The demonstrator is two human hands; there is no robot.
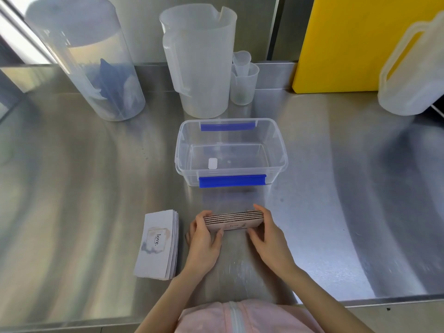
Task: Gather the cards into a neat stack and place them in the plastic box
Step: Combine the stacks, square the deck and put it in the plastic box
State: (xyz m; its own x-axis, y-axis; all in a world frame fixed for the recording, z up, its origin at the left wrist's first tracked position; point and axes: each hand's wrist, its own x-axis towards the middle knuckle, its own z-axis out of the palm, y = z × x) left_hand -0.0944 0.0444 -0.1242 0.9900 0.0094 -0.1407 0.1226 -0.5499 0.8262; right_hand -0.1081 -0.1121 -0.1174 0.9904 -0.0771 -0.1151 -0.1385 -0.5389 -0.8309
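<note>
A bundle of pink-edged cards (234, 218) stands on its long edge on the steel table, squeezed between both hands. My left hand (204, 239) grips its left end and my right hand (269, 236) grips its right end. A second stack of white cards (157, 245) printed with "love." lies flat to the left of my left hand, untouched. The clear plastic box (179, 150) with blue latches sits open just beyond the held cards; only a small white label shows inside it.
Behind the box stand a large translucent jug (199, 61), small measuring cups (243, 80) and a tilted clear cylinder (84, 58). A yellow board (341, 42) and another jug (413, 73) are at the back right. The table's front edge (360, 302) runs close to my body.
</note>
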